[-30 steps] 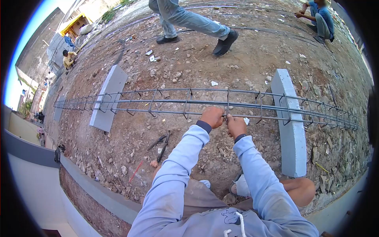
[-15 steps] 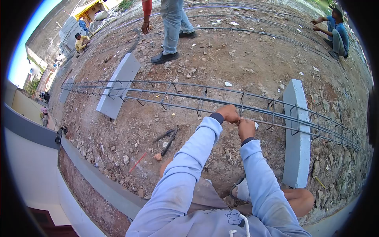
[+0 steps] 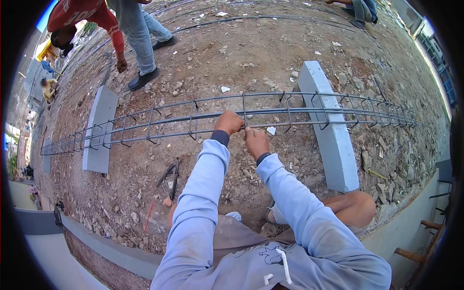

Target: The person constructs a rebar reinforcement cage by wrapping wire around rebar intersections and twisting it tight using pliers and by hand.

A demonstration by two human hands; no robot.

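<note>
A long rebar cage (image 3: pixel 174 134) with square stirrups lies across two pale blocks, the left block (image 3: pixel 100 130) and the right block (image 3: pixel 328 130). Both hands meet at its near bar, beside a stirrup. My left hand (image 3: pixel 229 123) is closed at that joint, its fingers curled. My right hand (image 3: pixel 256 142) is closed in a pinch on the near bar, close to my left fingertips. What is between the fingers is too small to make out. Pliers (image 3: pixel 175 178) lie on the ground left of my forearms.
A person in a red top (image 3: pixel 92 19) bends over at the upper left. Another person (image 3: pixel 362 12) crouches at the upper right, and one in yellow (image 3: pixel 48 89) sits far left. Long bars (image 3: pixel 270 17) lie beyond the cage. A low wall (image 3: pixel 116 241) runs at lower left.
The camera view has shifted and tilted. The person in red has come into view and bent down at the upper left. Both my hands stay at the same joint of the cage.
</note>
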